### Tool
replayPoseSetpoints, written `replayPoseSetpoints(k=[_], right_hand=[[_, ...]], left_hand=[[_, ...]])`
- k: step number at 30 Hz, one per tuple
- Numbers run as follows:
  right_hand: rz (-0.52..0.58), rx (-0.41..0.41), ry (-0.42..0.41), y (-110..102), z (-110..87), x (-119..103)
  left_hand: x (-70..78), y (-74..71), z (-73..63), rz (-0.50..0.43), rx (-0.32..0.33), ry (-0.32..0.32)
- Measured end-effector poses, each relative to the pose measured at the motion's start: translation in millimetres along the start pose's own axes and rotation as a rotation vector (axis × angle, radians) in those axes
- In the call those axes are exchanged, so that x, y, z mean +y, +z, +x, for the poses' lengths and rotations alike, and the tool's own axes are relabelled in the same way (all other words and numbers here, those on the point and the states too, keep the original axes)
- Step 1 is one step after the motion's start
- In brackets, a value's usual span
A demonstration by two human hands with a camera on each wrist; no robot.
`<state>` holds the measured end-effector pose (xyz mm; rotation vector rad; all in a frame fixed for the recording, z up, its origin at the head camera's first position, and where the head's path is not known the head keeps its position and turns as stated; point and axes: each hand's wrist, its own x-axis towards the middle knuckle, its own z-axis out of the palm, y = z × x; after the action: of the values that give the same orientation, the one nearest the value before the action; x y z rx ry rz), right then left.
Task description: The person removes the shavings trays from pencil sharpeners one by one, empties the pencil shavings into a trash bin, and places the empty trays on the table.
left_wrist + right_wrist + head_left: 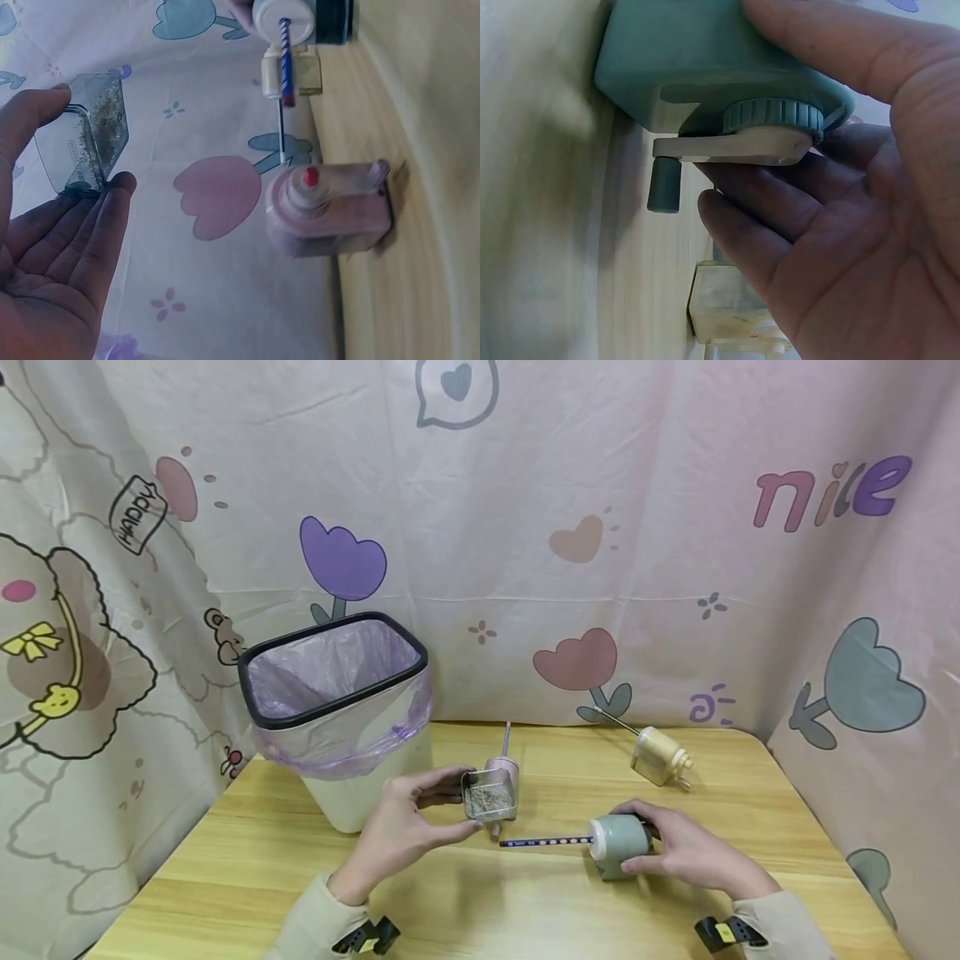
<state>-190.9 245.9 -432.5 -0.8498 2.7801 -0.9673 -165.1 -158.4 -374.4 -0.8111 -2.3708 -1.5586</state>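
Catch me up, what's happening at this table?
A person is working with pencil sharpeners. Their left grip holds a clear tray in the air, with shavings inside it. Their right grip is on the green sharpener, which has a dark blue pencil sticking out of it. The pink sharpener and yellow sharpener stand untouched on the table, and a bag-lined bin stands to the left.

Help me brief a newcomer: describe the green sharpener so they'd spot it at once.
On the table, go right from the black-rimmed bin, past the pink sharpener, to the person's right hand. That hand holds the green sharpener, a dark blue pencil in its white end. Its green body sets it apart from the pink one and the yellow sharpener.
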Motion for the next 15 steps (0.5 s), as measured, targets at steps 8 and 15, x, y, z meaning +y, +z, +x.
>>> replayPoseSetpoints(k=[8, 15], right_hand=[[0.041, -0.056, -0.004, -3, 3.7, -2], [0.023, -0.072, -0.013, -4, 5.4, -3]], left_hand=[[4.1, -14.9, 4.9, 0.021, 0.046, -0.003], [7.3, -26.3, 5.7, 0.073, 0.088, -0.01]])
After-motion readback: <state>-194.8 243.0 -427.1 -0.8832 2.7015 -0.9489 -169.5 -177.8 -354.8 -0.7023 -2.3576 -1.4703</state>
